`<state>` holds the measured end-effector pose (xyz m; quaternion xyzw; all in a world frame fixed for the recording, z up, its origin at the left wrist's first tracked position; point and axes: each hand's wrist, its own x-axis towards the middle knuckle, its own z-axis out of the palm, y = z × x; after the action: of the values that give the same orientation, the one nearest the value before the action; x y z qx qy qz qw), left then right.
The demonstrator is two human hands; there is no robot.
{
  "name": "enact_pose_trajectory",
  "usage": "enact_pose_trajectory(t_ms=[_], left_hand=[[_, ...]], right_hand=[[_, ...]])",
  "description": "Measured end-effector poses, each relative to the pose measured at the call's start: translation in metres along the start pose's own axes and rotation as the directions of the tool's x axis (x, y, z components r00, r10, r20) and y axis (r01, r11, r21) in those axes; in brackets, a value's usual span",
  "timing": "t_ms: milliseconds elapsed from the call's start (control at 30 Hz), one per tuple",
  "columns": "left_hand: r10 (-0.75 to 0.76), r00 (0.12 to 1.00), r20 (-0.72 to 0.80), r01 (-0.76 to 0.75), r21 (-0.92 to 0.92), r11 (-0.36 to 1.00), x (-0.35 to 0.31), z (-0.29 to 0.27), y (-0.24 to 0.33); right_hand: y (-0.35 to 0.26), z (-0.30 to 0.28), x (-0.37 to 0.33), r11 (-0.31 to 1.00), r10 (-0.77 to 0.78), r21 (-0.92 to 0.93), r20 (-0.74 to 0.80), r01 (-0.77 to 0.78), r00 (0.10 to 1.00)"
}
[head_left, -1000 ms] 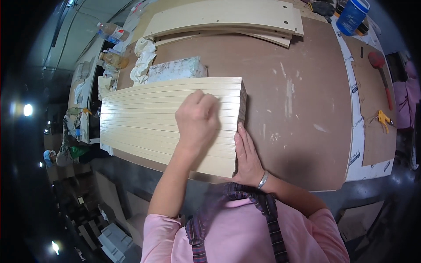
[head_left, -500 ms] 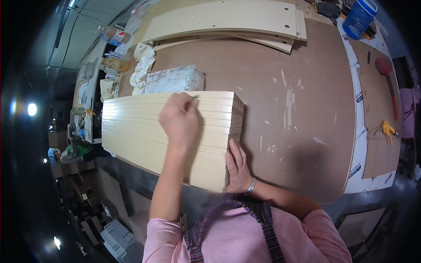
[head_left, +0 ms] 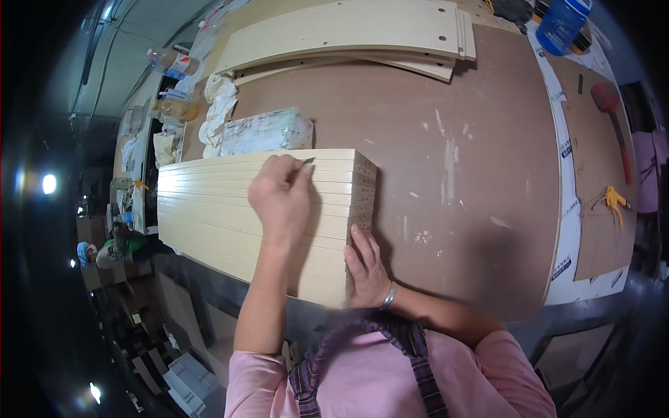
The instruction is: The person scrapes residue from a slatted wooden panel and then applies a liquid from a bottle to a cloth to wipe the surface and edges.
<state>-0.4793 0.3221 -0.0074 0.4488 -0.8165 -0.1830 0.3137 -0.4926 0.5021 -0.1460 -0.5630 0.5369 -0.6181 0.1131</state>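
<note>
Holding the left hand above the block of cream boards, I have its fingers curled tight in a pinch, with a small dark piece poking out by the thumb; I cannot make out from here what kind of piece it is. The boards are packed side by side along the near left part of the brown desk, their narrow faces forming a ribbed top and their right ends dotted with small holes. My right hand lies flat against those ends near the front corner, fingers extended and gripping nothing, a silver bracelet on the wrist. Just behind the boards I see a stained whitish block, with a crumpled off-white cloth at its left, and toward the far edge a pile of flat cream panels with dark round holes. Two plastic bottles, one reddish and one amber, lie at the far left. Well apart on my right, a red mallet and a yellow trigger-handled tool rest on a cardboard sheet, and a blue jug stands near the far right corner
</note>
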Motion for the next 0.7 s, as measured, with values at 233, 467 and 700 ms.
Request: enact_pose_trajectory(t_ms=[233,467,700], left_hand=[[0.141,0.985,0.104,-0.146,0.039,0.989,-0.017,0.007,0.024],[0.199,0.965,0.171,-0.213,0.066,0.975,-0.035,0.0,0.032],[-0.01,1.0,-0.017,0.012,0.144,0.989,-0.02,-0.022,-0.022]], right_hand=[[0.003,0.002,-0.003,1.0,-0.005,0.006,-0.025,0.005,1.0],[0.01,0.004,-0.006,0.999,0.0,-0.033,-0.017,0.0,1.0],[0.007,0.007,-0.005,0.999,-0.032,-0.02,-0.03,0.031,0.999]])
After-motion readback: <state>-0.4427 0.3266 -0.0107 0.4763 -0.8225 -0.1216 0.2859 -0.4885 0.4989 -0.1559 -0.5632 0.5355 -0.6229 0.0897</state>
